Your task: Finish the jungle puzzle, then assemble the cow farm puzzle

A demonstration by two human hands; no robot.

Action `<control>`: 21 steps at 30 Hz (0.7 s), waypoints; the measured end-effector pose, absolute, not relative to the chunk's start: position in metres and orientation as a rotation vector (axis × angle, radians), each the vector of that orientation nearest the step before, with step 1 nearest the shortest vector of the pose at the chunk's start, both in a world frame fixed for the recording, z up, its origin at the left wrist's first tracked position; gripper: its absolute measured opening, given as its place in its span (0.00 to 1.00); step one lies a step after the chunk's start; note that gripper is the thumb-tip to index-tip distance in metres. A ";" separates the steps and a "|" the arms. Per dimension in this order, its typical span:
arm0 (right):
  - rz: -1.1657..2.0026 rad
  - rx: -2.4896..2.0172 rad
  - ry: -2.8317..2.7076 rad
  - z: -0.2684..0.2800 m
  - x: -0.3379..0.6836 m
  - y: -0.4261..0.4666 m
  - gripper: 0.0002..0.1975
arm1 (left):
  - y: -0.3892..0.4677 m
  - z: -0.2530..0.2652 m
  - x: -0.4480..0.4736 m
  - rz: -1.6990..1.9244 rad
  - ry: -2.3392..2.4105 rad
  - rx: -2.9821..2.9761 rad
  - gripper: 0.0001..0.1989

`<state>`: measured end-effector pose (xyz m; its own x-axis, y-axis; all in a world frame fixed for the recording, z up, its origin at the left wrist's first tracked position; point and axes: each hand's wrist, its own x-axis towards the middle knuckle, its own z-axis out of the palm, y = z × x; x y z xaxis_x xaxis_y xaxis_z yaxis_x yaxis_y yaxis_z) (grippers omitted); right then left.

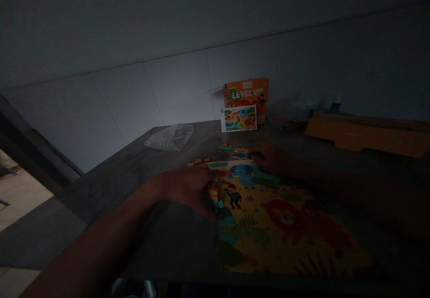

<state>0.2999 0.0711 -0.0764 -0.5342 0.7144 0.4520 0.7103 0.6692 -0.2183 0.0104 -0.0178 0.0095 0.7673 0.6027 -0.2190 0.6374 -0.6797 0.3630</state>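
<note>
A jigsaw puzzle (255, 217) with an elephant, lions and a crocodile lies on the table, largely joined. At its left edge, my left hand (191, 188) has thumb and fingers around the sides of a yellowish puzzle piece (213, 194), partly covered by the fingers. My right hand (272, 157) is at the puzzle's far edge, its curled fingertips on the right side of a blue-and-white puzzle piece (240, 153). Another loose piece (225, 146) sits just to the left of that one. More pieces (202, 159) show behind my left hand. Dim light hides fine detail.
An orange "LEVEL UP!" box (247, 90) stands against the wall, with a picture card (239, 119) leaning on it. To the left lies a clear plastic bag (170, 137). An orange cardboard tray (366, 134) and a small bottle (335, 105) are at the far right.
</note>
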 end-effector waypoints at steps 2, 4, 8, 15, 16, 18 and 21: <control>0.015 -1.092 -2.379 -0.077 0.300 0.072 0.11 | -0.014 0.011 0.006 -0.108 0.966 2.489 0.25; 0.003 -1.097 -2.377 -0.078 0.300 0.073 0.11 | -0.008 0.014 -0.003 -0.106 1.008 2.477 0.24; -0.022 -1.105 -2.377 -0.079 0.301 0.073 0.12 | 0.011 0.022 -0.030 -0.226 1.103 2.415 0.21; -0.033 -1.134 -2.407 -0.075 0.300 0.072 0.12 | 0.020 0.023 -0.048 -0.424 1.318 2.129 0.25; -0.032 -1.129 -2.406 -0.075 0.300 0.071 0.12 | 0.019 0.023 -0.045 -0.445 1.330 2.079 0.25; -0.021 -1.110 -2.404 -0.076 0.301 0.072 0.11 | 0.018 0.022 -0.041 -0.456 1.348 2.033 0.27; -0.010 -1.083 -2.399 -0.078 0.302 0.074 0.11 | 0.016 0.022 -0.036 -0.395 1.398 2.095 0.27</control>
